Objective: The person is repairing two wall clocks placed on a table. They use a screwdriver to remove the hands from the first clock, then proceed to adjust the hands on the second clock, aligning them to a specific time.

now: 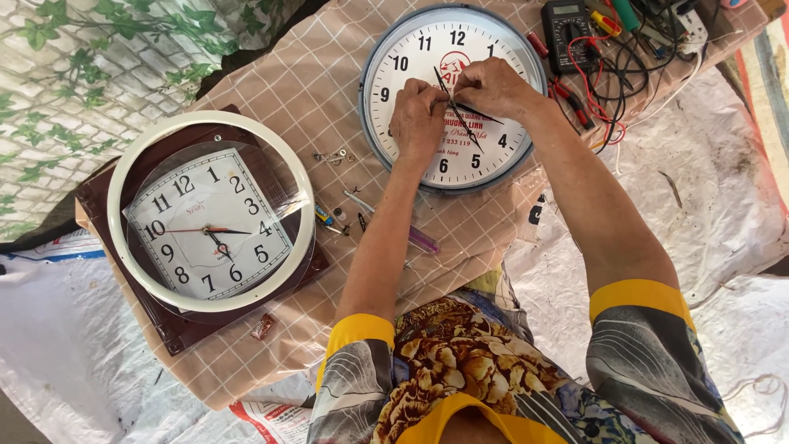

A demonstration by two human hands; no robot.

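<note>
Two clocks lie on my checked cloth (279, 82): a square-faced clock (209, 222) in a cream ring at left, untouched, and the round wall clock (453, 97) at top centre where I work. My left hand (417, 122) and right hand (491, 89) meet at the dial's middle, both pinching the thin black hands (477, 109) — I judge I'm seating them on the spindle. Next calls for a light, straight press without bending them. A multimeter (565, 31) with tangled leads sits top right. Small screws (333, 156) and a screwdriver (394, 224) lie between the clocks. The spindle is hidden under my fingers — hard to tell which hand grips what.
</note>
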